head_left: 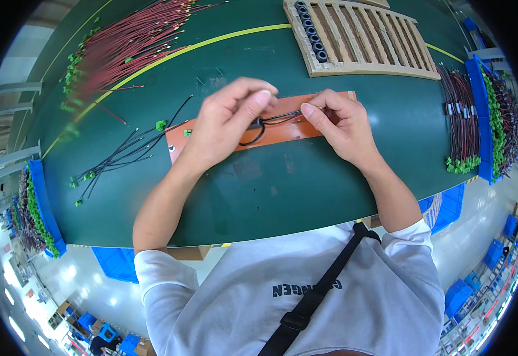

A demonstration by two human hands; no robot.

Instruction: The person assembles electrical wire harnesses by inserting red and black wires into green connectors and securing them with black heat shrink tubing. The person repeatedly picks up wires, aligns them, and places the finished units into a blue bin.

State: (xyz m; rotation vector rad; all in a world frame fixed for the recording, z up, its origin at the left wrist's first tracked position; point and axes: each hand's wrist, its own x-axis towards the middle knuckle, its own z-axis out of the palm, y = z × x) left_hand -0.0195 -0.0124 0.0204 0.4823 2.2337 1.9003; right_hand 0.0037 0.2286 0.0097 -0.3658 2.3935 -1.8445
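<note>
Both my hands work over a long orange board [294, 102] on the green table. My right hand [343, 121] pinches the dark ends of a black wire [282, 115] between thumb and index finger. From there the wire runs left to a small black ring [256, 123], and a loop of it hangs below the ring. Beside the ring is my left hand [226, 121], its fingers curled and the thumb against the index finger; what they hold, if anything, is hidden. A green connector [187, 133] shows at the left of that hand, on the board.
Loose black wires with green connectors [119, 154] lie to the left. A bundle of red wires [146, 38] spreads at the far left. At the back right stands a slotted tray [377, 68] with a row of black rings [313, 38]. More bundled wires [463, 130] lie on the right.
</note>
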